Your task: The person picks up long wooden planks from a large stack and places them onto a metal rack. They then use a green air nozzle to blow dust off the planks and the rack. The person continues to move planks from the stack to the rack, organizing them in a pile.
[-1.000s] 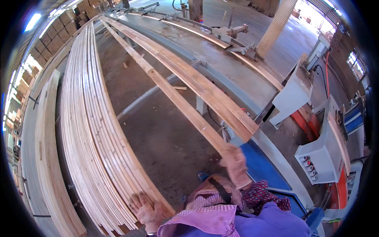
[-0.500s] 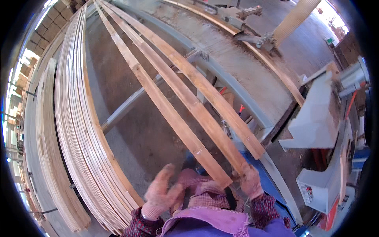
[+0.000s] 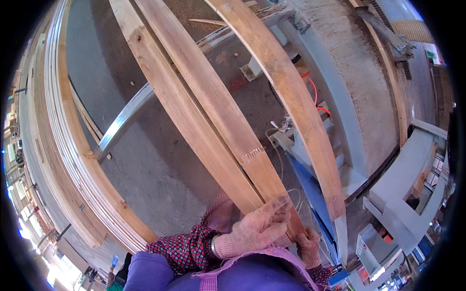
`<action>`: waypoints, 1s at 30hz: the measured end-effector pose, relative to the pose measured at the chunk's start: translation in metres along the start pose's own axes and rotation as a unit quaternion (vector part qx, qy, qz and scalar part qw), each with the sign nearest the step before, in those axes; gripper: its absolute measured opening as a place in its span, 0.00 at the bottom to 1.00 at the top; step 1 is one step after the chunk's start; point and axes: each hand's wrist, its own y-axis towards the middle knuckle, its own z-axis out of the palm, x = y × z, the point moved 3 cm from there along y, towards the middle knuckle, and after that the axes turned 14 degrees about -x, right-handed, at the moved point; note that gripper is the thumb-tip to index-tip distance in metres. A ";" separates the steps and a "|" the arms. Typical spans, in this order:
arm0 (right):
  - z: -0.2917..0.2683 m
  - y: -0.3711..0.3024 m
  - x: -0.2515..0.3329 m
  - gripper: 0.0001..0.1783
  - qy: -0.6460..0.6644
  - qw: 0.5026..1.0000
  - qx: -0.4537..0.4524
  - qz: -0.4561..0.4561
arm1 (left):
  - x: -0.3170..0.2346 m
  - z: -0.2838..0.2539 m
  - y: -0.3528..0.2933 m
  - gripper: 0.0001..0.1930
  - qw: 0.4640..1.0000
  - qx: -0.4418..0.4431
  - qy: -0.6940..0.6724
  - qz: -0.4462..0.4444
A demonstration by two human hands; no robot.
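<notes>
Two long wooden boards lie side by side with a thin gap between them, the left board [image 3: 194, 131] and the finger-jointed right board [image 3: 223, 116], their near ends close to my body. My left hand [image 3: 255, 230], in a knitted work glove, reaches across both near ends with its fingers stretched out flat over the wood. At the end of the right board my gloved right hand [image 3: 308, 245] is closed around the edge; its fingertips are partly hidden. A third board [image 3: 301, 106] lies apart, further to the right.
Long stacked boards [image 3: 73, 140] fill the left side. A metal crossbar [image 3: 124, 119] spans beneath the boards above the concrete floor. On the right stand a grey machine bed [image 3: 340, 72] and a light grey machine housing [image 3: 400, 194]. Orange hose [image 3: 313, 89] runs under the third board.
My left hand has moved right, from beside the boards onto their near ends. The left and middle boards have come together. The view has shifted closer to them.
</notes>
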 end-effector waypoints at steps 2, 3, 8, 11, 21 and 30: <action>0.003 -0.002 0.006 0.24 0.007 1.000 -0.007 0.022 | 0.002 -0.004 0.003 0.32 1.000 0.012 -0.007 -0.005; 0.005 -0.003 0.008 0.24 0.013 0.999 -0.010 0.031 | 0.004 -0.005 0.003 0.32 1.000 0.020 -0.009 -0.005; 0.004 -0.004 0.006 0.25 0.046 0.998 0.001 0.040 | 0.008 -0.007 0.005 0.32 0.999 0.027 -0.038 -0.014; 0.001 -0.002 0.003 0.26 0.033 0.998 0.001 0.048 | 0.007 -0.007 0.004 0.33 0.999 0.029 -0.028 -0.024; 0.000 0.001 -0.006 0.33 0.059 0.998 0.023 0.031 | 0.012 -0.008 0.000 0.33 0.998 0.042 0.001 0.053; 0.009 0.005 -0.007 0.35 0.104 0.994 0.006 -0.022 | 0.012 -0.004 0.001 0.34 1.000 0.025 -0.002 -0.008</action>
